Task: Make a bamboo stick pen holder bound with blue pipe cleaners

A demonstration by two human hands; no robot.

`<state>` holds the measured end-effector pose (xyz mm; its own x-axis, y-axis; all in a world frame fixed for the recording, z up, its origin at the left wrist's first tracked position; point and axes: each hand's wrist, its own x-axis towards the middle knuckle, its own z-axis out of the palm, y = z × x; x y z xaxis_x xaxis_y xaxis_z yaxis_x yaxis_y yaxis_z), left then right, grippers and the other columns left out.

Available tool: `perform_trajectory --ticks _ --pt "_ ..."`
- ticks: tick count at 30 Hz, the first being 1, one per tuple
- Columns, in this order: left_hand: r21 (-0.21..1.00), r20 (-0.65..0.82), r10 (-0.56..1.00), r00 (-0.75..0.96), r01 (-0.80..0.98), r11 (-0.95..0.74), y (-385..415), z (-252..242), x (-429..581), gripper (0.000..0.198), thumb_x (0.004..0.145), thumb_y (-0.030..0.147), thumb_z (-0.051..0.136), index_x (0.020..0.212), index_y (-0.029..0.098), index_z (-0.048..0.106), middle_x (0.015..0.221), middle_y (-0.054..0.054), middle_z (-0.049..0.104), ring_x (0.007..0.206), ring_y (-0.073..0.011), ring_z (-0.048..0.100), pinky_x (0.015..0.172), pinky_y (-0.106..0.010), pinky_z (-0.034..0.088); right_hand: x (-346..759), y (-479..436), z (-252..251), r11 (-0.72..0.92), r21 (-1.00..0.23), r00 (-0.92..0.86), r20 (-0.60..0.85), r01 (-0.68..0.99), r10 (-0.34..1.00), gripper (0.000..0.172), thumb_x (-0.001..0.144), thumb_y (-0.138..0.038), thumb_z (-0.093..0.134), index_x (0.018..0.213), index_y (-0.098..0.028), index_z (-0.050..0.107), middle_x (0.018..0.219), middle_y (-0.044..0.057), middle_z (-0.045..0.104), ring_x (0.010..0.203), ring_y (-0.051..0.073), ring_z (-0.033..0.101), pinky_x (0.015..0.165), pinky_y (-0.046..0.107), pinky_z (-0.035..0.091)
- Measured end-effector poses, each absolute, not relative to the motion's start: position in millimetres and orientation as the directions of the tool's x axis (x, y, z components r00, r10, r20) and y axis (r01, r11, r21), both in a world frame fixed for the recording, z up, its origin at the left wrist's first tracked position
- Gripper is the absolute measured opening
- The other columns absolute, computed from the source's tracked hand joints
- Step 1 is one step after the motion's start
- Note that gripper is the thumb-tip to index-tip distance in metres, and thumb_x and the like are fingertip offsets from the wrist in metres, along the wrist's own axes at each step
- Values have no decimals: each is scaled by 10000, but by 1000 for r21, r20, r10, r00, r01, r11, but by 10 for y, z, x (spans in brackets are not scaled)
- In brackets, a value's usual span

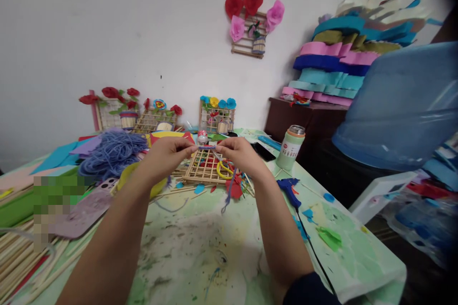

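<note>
Out over the table, my left hand [171,151] pinches one end of a short stretch of blue-purple yarn [206,147]. My right hand [240,152] pinches the other end, and a loose tail hangs below it. Whether the stretch is wrapped round something is too small to tell. Just beneath lies a lattice of thin wooden sticks [202,166]. Yellow-handled scissors [224,169] and a red paper flower [234,188] are at its right side. A tangled heap of the same coloured yarn [112,152] sits left of my left hand.
Bamboo sticks [21,252] and a phone in a pale purple case [84,212] lie at left. On the right are a blue glue gun [289,191] with its cord, a green bottle [290,147] and a dark phone [263,151]. Flower-decorated lattices [217,115] lean against the wall.
</note>
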<state>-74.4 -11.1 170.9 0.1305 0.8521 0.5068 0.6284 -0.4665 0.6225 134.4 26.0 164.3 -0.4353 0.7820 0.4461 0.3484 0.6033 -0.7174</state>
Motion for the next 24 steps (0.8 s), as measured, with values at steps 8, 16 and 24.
perform_trajectory --ticks 8,16,24 --pt "714 381 907 179 566 -412 -269 1849 -1063 306 733 435 649 576 175 623 514 5 503 471 -103 405 437 -201 295 1753 330 1697 565 -701 -372 432 434 821 286 800 -370 565 606 -160 580 514 -45 393 492 77 302 488 242 238" --pt "899 107 526 844 144 -414 -410 1834 -1104 518 710 652 580 761 170 762 710 -180 682 677 -271 642 690 -383 506 1930 209 1768 534 -834 -603 357 138 714 248 786 -406 619 772 -164 675 605 -15 550 545 96 433 535 241 335" --pt "980 85 873 480 118 -160 -177 1538 -260 360 823 489 566 923 145 603 794 -78 683 723 -173 647 618 -257 473 1520 129 1755 710 -632 -724 328 309 607 236 826 -199 517 654 -191 679 628 0 641 574 122 517 573 250 374"
